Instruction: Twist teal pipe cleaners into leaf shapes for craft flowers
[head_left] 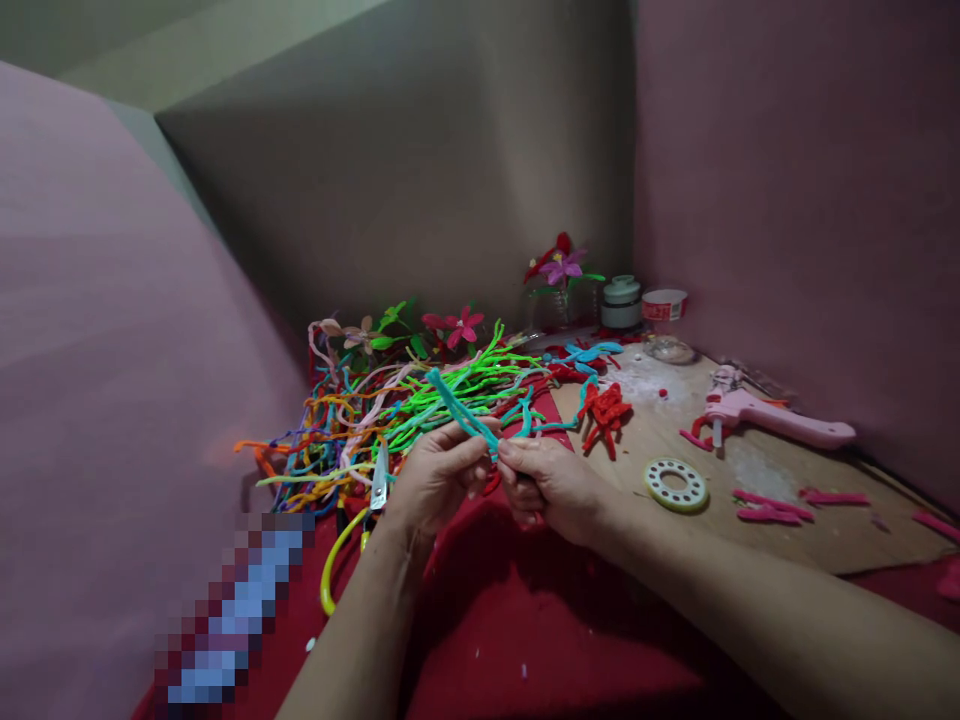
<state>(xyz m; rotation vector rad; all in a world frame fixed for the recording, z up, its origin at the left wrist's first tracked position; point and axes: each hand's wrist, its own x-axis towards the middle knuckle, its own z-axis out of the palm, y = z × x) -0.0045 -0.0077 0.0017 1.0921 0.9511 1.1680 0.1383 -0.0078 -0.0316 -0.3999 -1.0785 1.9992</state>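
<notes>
A folded teal pipe cleaner (455,404) is pinched between my two hands, its doubled end pointing up and to the left. My left hand (441,475) grips it with thumb and fingers. Touching it from the right, my right hand (551,480) closes round its lower end near the left fingertips. Behind my hands spreads a pile of pipe cleaners (450,395) in green, orange, pink and other colours. Scissors (380,478) with yellow handles lie beside my left wrist, partly hidden by it.
On the right, a brown board (705,545) bears a pink glue gun (787,415), a tape roll (676,486), red pieces (606,415) and pink pieces (772,507). Fuzzy flowers (562,266) and a lidded jar (621,302) stand at the back. Red cloth (517,640) covers the front.
</notes>
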